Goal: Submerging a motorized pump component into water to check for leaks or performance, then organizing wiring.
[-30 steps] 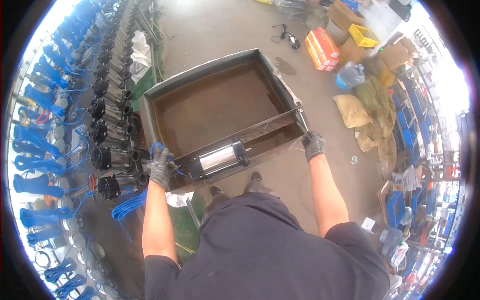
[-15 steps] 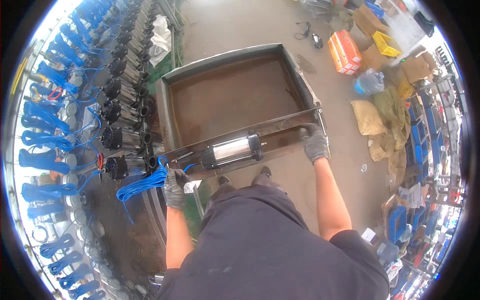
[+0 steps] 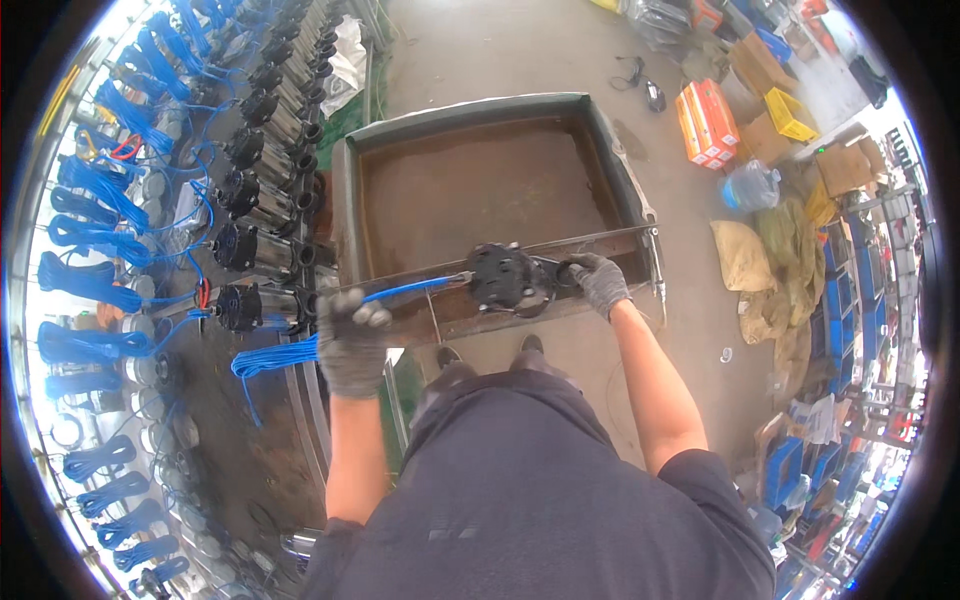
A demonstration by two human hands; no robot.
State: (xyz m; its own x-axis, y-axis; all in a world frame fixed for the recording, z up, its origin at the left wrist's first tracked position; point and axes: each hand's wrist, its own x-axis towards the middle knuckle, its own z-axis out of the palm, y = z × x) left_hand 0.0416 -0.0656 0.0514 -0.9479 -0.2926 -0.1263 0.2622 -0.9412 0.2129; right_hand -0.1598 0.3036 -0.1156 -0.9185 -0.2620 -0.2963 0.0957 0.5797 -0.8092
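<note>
Over the near beam of the metal tub, a motor-pump unit (image 3: 508, 277) shows its round black end to me; most of its silver body is hidden. My right hand (image 3: 602, 285), in a grey glove, has its fingers closed on the unit's right side. Blue cable (image 3: 415, 288) stretches from the unit's left side to my left hand (image 3: 354, 345). That hand, also gloved and slightly blurred, is closed round the cable. The cable's bundled coil (image 3: 275, 358) sticks out to the left below it.
A green-edged tub (image 3: 480, 180) with brown water lies ahead, a wrench (image 3: 635, 185) on its right rim. Rows of similar units (image 3: 245, 250) and hanging blue cable coils (image 3: 95, 345) line the left. Orange boxes (image 3: 707, 122), a plastic jug (image 3: 750, 188) and sacks (image 3: 742, 255) stand right.
The unit has turned from lying lengthwise on the beam to showing its black end. My right hand has moved left onto it. The cable is now drawn straight towards my left hand.
</note>
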